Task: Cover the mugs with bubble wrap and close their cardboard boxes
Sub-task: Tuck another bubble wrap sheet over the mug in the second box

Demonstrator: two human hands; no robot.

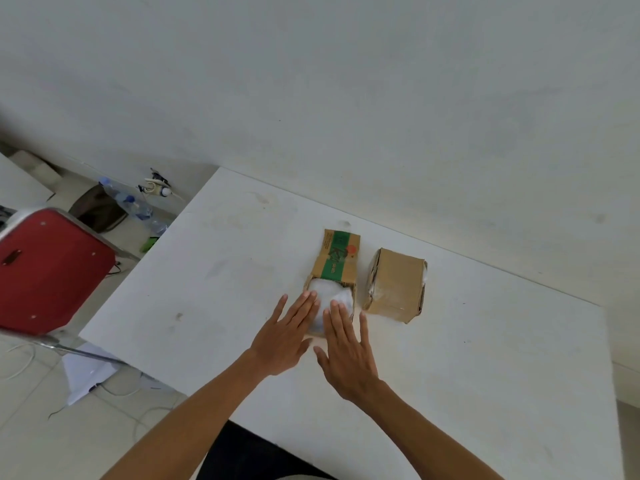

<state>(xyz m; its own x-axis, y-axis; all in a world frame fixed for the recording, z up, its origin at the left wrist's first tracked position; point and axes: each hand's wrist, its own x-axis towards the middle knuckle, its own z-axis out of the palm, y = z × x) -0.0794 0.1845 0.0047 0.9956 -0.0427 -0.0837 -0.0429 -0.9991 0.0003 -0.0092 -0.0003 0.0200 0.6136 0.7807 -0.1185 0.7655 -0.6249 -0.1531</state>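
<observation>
Two cardboard boxes stand on the white table (221, 282). The left box (337, 261) has its green-printed flap folded back, and white bubble wrap (327, 294) fills its opening; no mug shows under the wrap. My left hand (287, 336) lies flat with its fingertips at the box's left edge and on the wrap. My right hand (348, 351) lies flat with fingers spread, fingertips on the wrap's near right part. The plain brown box (396, 285) to the right is closed, with a little wrap showing at its edges.
A red chair (48, 268) stands left of the table. Behind it on the floor lie plastic bottles (128, 202), a dark bag (97, 209), cables and paper sheets (86, 372). A white wall runs along the table's far edge.
</observation>
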